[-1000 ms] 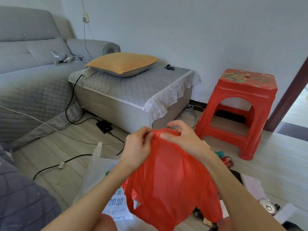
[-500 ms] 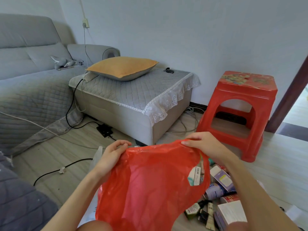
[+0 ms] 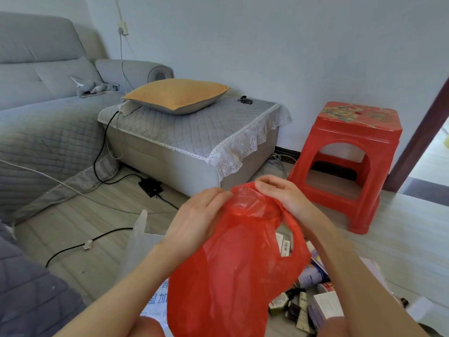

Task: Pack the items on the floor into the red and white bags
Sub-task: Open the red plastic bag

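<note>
Now both hands, left hand [image 3: 198,216] & right hand [image 3: 283,194], pinch red bag [image 3: 233,276] top.

Counts on view.
Two bags: one red [image 3: 233,276], one white [image 3: 143,242]; two hands; one stool [image 3: 349,161]; one pillow [image 3: 177,94].

Pale plank floor [image 3: 73,229] — white bag [image 3: 143,242], small boxes and bottles [image 3: 298,305], black cable [image 3: 80,246], red stool [image 3: 345,164].
</note>
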The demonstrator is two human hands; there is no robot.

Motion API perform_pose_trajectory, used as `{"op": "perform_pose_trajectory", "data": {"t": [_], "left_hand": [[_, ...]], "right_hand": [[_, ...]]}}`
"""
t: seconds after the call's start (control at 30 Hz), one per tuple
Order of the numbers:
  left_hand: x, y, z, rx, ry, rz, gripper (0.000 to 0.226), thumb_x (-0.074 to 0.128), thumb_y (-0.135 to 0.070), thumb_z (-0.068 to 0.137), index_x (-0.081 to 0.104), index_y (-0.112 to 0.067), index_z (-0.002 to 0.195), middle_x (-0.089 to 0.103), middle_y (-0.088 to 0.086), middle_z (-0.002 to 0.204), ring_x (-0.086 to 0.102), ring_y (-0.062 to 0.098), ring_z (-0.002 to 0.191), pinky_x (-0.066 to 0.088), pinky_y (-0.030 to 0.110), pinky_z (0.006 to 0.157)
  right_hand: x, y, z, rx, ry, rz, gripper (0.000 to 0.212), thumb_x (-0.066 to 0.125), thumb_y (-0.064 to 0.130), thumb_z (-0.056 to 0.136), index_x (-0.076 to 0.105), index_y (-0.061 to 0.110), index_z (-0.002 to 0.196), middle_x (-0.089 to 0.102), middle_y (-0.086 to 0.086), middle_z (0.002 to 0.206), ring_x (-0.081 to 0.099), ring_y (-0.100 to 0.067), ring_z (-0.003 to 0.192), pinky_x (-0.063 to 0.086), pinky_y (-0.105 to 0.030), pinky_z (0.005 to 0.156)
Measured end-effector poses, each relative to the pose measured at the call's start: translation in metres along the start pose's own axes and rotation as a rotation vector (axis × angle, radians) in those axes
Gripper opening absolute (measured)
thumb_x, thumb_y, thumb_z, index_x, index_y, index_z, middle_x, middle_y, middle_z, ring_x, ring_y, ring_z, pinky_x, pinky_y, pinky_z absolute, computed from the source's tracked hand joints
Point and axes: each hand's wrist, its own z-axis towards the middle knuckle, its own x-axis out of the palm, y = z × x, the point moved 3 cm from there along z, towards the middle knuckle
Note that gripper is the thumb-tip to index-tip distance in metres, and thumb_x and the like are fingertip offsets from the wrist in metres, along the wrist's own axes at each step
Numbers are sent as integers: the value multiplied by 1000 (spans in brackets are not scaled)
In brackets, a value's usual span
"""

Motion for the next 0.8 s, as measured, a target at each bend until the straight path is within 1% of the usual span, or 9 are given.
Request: {"op": "perform_pose_trajectory", "data": {"t": [0.1, 0.17, 0.27, 0.37, 0.47, 0.53, 0.6, 0.7, 0.8], "left_hand": [[-2, 6, -5, -115, -42, -59, 17, 35, -32, 91, 50, -28, 100, 63, -1, 89, 59, 16, 82, 48, 33, 68], [0, 12, -6, -255, -20, 6, 28, 34, -39, 91, 56, -23, 96, 63, -1, 87, 61, 21, 83, 51, 38, 67], [2, 20, -8, -489, 26, 72, 26, 41, -35, 95, 61, -18, 97, 66, 0, 95, 61, 24, 92, 48, 36, 73], [-3, 26, -12, -675, -43, 16, 24, 45, -34, 94, 63, -18, 95, 69, 4, 91, 61, 32, 90, 47, 38, 72], [-10, 36, -14, -822, -154, -95, 28, 46, -32, 93, 63, -13, 82, 68, 7, 77, 60, 32, 80, 46, 36, 70], [-13, 37, -13, -884, -174, -217, 31, 47, -26, 93, 63, -8, 73, 62, 5, 65, 55, 25, 69, 38, 31, 61], [-12, 38, -14, -915, -130, -379, 31, 50, -24, 92, 64, -8, 71, 56, 0, 61, 49, 17, 61, 36, 30, 60], [-11, 41, -18, -964, -108, -685, 32, 51, -26, 93, 60, -7, 68, 47, 8, 63, 41, 19, 62, 33, 34, 64], [-18, 51, -24, -1103, -208, -926, 36, 52, -27, 92, 65, -5, 67, 58, 13, 64, 50, 24, 62, 41, 34, 63]], "right_hand": [[-6, -1, 2, -217, -168, -480, 6, 67, 11, 81, 67, 17, 80, 64, 3, 76, 59, -5, 72, 45, -17, 72], [-10, -7, 5, -279, -264, -829, 7, 71, 16, 78, 70, 19, 84, 60, 3, 88, 54, -13, 91, 36, -20, 83], [0, 4, -1, -478, -398, -949, 10, 71, 19, 77, 70, 16, 87, 53, 5, 90, 48, -17, 93, 29, -15, 79], [36, 14, -15, -706, -299, -941, 16, 58, 29, 79, 67, 17, 84, 51, 7, 85, 51, -8, 80, 41, -21, 75], [60, -4, -18, -602, -118, -1116, 33, 55, 39, 80, 60, 21, 108, 51, 6, 104, 53, -9, 95, 47, -31, 83], [56, -24, -9, -458, -74, -1361, 58, 62, 41, 80, 42, 24, 132, 43, 2, 129, 43, -20, 120, 41, -38, 98], [49, -31, -1, -391, -70, -1490, 68, 65, 40, 79, 37, 22, 138, 41, 0, 137, 40, -25, 126, 36, -40, 104], [40, -31, 10, -569, -147, -1430, 35, 61, 25, 72, 66, 15, 105, 66, -3, 105, 61, -28, 101, 51, -43, 88], [24, -19, 13, -522, -189, -1076, 20, 57, 17, 81, 72, 12, 92, 70, 1, 90, 63, -14, 86, 44, -16, 84]]}}
